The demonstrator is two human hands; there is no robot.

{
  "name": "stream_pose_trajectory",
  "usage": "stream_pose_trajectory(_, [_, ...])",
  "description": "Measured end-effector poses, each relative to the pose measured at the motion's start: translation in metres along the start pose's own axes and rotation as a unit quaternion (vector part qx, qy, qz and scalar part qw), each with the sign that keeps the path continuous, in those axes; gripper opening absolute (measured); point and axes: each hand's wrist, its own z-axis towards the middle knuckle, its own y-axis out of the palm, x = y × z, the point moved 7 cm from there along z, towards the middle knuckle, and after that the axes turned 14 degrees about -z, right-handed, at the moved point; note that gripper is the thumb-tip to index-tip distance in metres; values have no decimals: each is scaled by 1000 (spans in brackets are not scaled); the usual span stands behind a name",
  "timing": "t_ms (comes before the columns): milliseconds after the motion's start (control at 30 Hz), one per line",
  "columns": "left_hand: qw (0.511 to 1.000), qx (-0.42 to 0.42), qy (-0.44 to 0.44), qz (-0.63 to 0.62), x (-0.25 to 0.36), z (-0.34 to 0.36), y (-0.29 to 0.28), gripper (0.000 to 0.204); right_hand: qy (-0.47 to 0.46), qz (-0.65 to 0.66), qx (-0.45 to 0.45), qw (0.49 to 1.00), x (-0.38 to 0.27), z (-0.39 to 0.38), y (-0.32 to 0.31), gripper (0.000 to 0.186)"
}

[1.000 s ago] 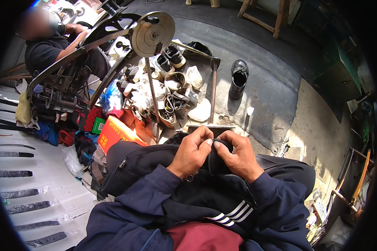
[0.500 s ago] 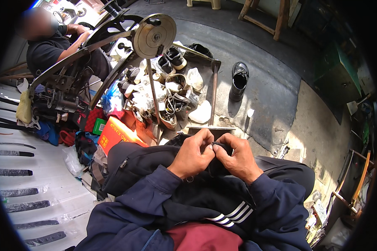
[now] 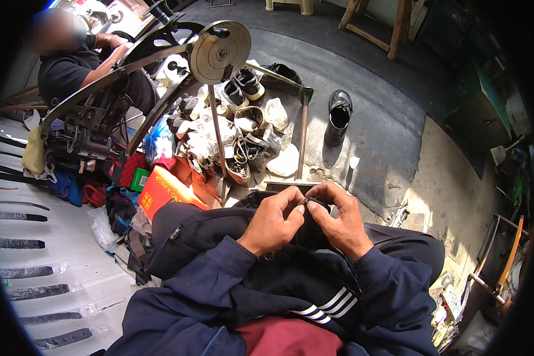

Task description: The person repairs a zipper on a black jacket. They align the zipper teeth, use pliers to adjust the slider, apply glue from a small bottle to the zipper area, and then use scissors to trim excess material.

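Note:
Across my lap lies a black garment (image 3: 267, 291) with white stripes, bunched up toward my knees. My left hand (image 3: 274, 221) is closed, thumb and forefinger pinching a small dark bit of it. Close beside it, my right hand (image 3: 338, 219) pinches the same dark edge, its fingertips nearly meeting those of the left. Exactly what sits between the fingertips is too small and dark to make out. A small metal ring (image 3: 269, 256) shows just below my left hand.
At the left stands a hand-cranked sewing machine (image 3: 95, 139) with a round wheel (image 3: 219, 53); a person (image 3: 71, 77) sits behind it. Beyond my knees are piled shoes (image 3: 246, 89), an orange box (image 3: 167, 193) and a lone black shoe (image 3: 339, 115). Black strips (image 3: 38, 292) lie on the white surface.
My fingertips have shifted slightly on the dark edge, with the right hand's fingers lifting a little and the two thumbs a bit further apart. The rest looks the same.

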Motion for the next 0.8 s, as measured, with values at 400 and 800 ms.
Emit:
stream_pose_trajectory(400, [999, -31, 19, -14, 8, -5, 9, 7, -24, -40, -13, 999, 2, 1, -2, 12])
stream_pose_trajectory(800, [998, -16, 12, -58, 3, -6, 7, 7, -13, 14, -25, 1000, 2, 2, 2, 11])
